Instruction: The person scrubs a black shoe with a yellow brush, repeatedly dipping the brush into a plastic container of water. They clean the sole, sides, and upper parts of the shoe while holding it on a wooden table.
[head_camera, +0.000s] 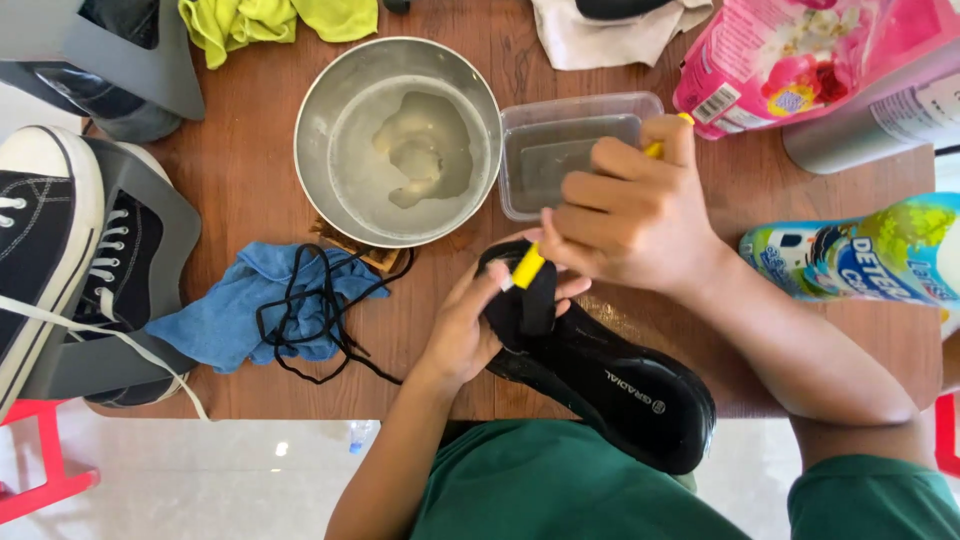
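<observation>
The brown wooden surface (250, 170) carries everything here. At its left edge a black and white sneaker (40, 230) sits on a grey stand (165, 215), with its white lace hanging down over the edge. A second grey stand (150, 60) is at the top left corner.

Near the middle stands a round metal bowl (398, 140) with cloudy water inside. Just right of it, touching or almost touching, is a clear plastic box (560, 140), rectangular and shallow.

At the front edge lies the black shoe (600, 370), sole up, its heel hanging over the edge toward the person and its toe pointing to the bowl. The left hand (465, 330) holds the toe part, fingers clamped around it. The right hand (630, 215) is above the toe, its fingers closed together on a yellow brush (527, 265), whose lower end touches the shoe.

Left of the shoe is a blue cloth (225, 315), crumpled, with a black lace (320, 310) lying tangled on it. A green cloth (270, 20) and a white cloth (600, 35) lie at the far edge.

On the right side are a pink pouch (790, 60), a grey bottle (880, 115) on its side, and a blue-green pouch (860, 255) near the right forearm.
</observation>
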